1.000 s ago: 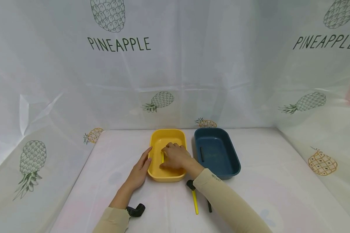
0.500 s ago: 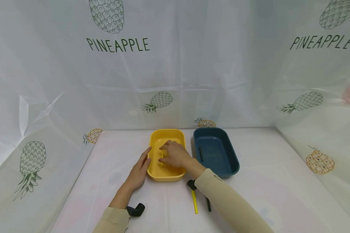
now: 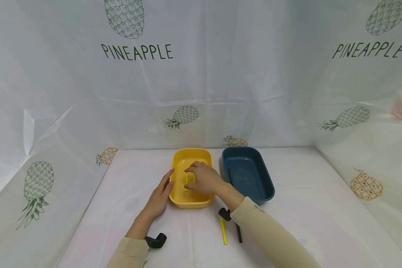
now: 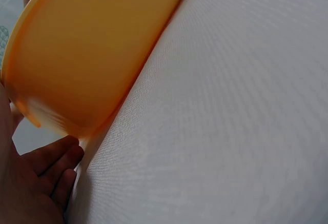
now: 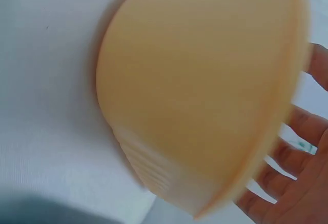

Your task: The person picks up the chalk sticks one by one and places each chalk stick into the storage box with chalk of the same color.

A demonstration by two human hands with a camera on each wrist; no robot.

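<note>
A yellow tray [image 3: 191,205] stands in the middle of the table. My left hand [image 3: 159,199] touches its left side, fingertips at the rim; in the left wrist view several fingers of it lie nearly straight by the tray's lower edge. Over the tray's inside is my right hand [image 3: 203,178], thumb and fingers apart. Between them show a yellow stick [image 3: 186,182] and another yellow stick [image 3: 194,178] on the tray's floor; whether the fingertips touch them cannot be told. In the right wrist view the tray wall partly hides the spread fingers.
A dark blue tray [image 3: 251,199] stands to the right, with a black stick [image 3: 230,176] inside. On the table in front lie a yellow stick [image 3: 223,231] and a dark stick [image 3: 239,233], near my right forearm [image 3: 271,234]. A patterned sheet [image 3: 207,93] hangs behind.
My right hand has shifted slightly within the yellow tray, thumb and fingers staying apart, and two yellow sticks now show between them. The right forearm has moved a little rightward. My left hand stays put.
</note>
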